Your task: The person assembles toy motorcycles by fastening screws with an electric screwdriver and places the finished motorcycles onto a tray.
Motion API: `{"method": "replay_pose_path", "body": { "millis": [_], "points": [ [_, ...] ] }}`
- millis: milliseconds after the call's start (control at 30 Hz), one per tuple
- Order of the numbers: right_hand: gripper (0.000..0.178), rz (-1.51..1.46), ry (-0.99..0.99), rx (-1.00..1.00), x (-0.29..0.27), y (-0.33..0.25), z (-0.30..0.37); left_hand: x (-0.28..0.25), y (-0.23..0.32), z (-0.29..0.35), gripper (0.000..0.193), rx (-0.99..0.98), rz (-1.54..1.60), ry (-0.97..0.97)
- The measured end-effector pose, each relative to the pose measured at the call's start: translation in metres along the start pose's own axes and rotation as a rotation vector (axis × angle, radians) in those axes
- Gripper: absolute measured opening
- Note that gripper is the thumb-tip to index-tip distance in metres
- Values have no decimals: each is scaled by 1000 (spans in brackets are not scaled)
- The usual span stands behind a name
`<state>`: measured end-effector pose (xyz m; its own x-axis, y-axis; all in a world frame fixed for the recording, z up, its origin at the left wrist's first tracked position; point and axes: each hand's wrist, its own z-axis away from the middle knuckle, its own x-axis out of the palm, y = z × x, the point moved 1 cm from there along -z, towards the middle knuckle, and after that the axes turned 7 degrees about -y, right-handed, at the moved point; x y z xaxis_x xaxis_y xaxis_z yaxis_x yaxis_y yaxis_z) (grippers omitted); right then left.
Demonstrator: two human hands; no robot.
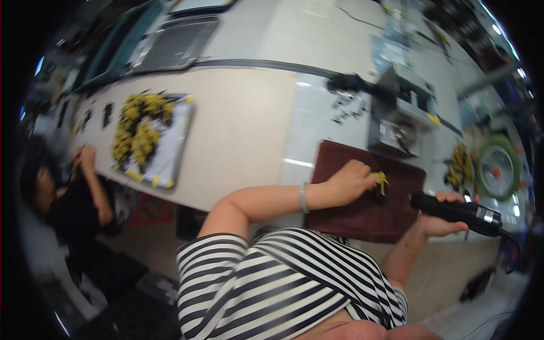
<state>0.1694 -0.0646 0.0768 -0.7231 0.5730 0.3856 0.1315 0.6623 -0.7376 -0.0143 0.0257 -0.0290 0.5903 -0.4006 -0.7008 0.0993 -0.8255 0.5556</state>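
Observation:
My left hand (349, 182) reaches over a dark maroon mat (340, 218), its fingers closed on a small black part with yellow wires (382, 182). That part rests at the mat's middle; its details are too small to make out. Off the mat's right edge, my right hand (441, 226) is wrapped round a black electric screwdriver (475, 217). The tool lies nearly level, its tip end toward the mat and the part, apart from both. A cord (513, 241) trails from its back end.
A grey metal box-like device (396, 136) stands behind the mat, with scattered small black pieces (347, 107) beside it. At right are a yellow-and-black bundle (459, 167) and a green fan (498, 169). Leftward lies a tray (180, 136) of similar bundles; a co-worker (76, 209) sits beyond.

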Motion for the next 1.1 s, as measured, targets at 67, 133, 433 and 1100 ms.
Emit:
{"method": "replay_pose_path", "body": {
  "millis": [67, 133, 433, 1100],
  "points": [
    [74, 19, 18, 243, -33, 16, 17, -32, 5, 6, 23, -147, -50, -198],
    [66, 69, 102, 369, -46, 24, 31, -91, 15, 32, 32, -233, 121, -263],
    [50, -38, 201, 617, -79, 69, 38, -252, 107, 275, 43, -1165, -22, -174],
    [46, -114, 195, 696, -82, 82, 41, -382, -79, 360, 41, -1334, -986, -146]
  ]
}}
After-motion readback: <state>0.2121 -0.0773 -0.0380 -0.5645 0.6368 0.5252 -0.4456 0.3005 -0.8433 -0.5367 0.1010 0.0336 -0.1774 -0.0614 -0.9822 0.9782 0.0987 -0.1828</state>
